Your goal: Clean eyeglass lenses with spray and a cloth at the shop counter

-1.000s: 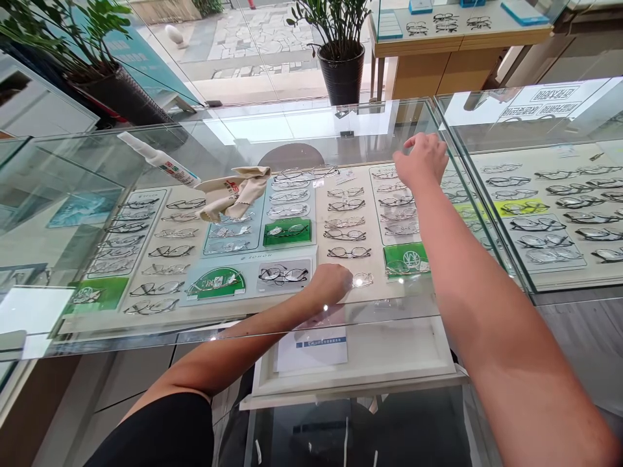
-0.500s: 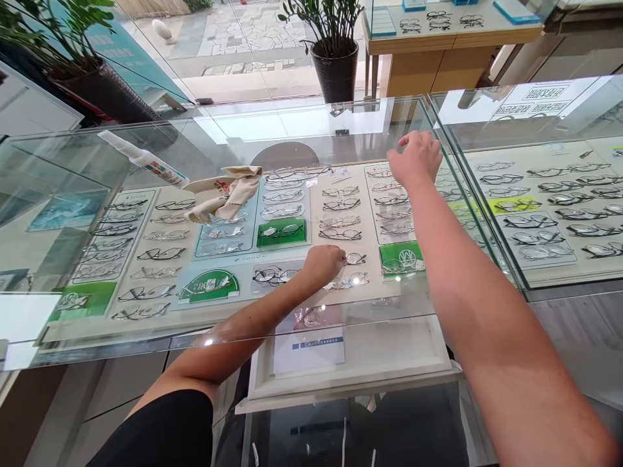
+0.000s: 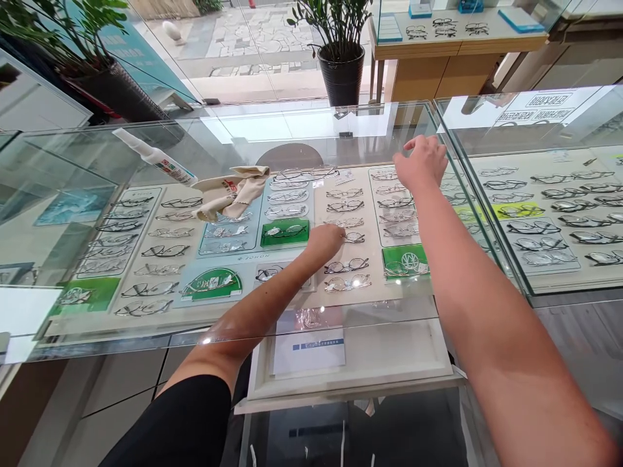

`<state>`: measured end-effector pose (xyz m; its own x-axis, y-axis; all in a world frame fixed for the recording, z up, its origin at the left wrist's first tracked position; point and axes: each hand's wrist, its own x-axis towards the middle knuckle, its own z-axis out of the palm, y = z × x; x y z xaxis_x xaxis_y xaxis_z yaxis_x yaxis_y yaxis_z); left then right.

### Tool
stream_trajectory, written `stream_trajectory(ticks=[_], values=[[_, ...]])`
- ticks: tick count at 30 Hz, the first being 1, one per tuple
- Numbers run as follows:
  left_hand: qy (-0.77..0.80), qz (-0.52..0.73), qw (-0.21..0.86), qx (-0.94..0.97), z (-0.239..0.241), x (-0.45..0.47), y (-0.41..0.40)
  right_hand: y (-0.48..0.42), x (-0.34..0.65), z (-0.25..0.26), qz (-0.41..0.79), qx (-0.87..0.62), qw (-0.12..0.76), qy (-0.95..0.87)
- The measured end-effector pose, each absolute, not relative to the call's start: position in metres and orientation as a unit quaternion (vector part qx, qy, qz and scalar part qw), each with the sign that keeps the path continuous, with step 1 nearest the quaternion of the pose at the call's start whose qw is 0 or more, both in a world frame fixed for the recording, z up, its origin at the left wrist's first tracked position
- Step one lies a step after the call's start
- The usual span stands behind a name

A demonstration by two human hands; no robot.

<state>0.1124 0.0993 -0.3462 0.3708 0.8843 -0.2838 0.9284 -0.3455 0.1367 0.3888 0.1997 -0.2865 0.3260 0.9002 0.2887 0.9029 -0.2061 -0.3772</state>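
Under the glass top, my left hand [image 3: 327,242] reaches into the display case with its fingers closed at the left end of a pair of eyeglasses [image 3: 354,238]. Its fingertips are partly hidden. Just nearer to me lies a dark-rimmed pair [image 3: 346,265], and below that a clear-rimmed pair [image 3: 348,283]. My right hand [image 3: 422,161] is stretched toward the far side of the case, fingers loosely bent and thumb apart, with nothing seen in it. Beneath its wrist are rows of frames and a green card [image 3: 405,261].
A white spray bottle [image 3: 156,157] and a beige cloth [image 3: 232,192] lie on the glass top at the left. An open drawer [image 3: 389,353] juts out below the case. A second glass case [image 3: 549,214] adjoins at right; a potted plant [image 3: 342,71] stands behind.
My left hand has moved away from me, from the dark-rimmed pair to the pair above it. The dark-rimmed pair now lies uncovered in its row. My right hand has hardly moved.
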Motion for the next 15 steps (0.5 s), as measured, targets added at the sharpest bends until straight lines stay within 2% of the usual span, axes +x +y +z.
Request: stream_trajectory(ticks=[10, 15], values=[[0.547, -0.096, 0.148, 0.819, -0.356, 0.115, 0.083, 0.197, 0.385, -0.281, 0.005, -0.778, 0.239, -0.580], [0.563, -0.054, 0.134, 0.814, -0.347, 0.113, 0.095, 0.192, 0.381, -0.275, 0.016, -0.785, 0.237, -0.573]])
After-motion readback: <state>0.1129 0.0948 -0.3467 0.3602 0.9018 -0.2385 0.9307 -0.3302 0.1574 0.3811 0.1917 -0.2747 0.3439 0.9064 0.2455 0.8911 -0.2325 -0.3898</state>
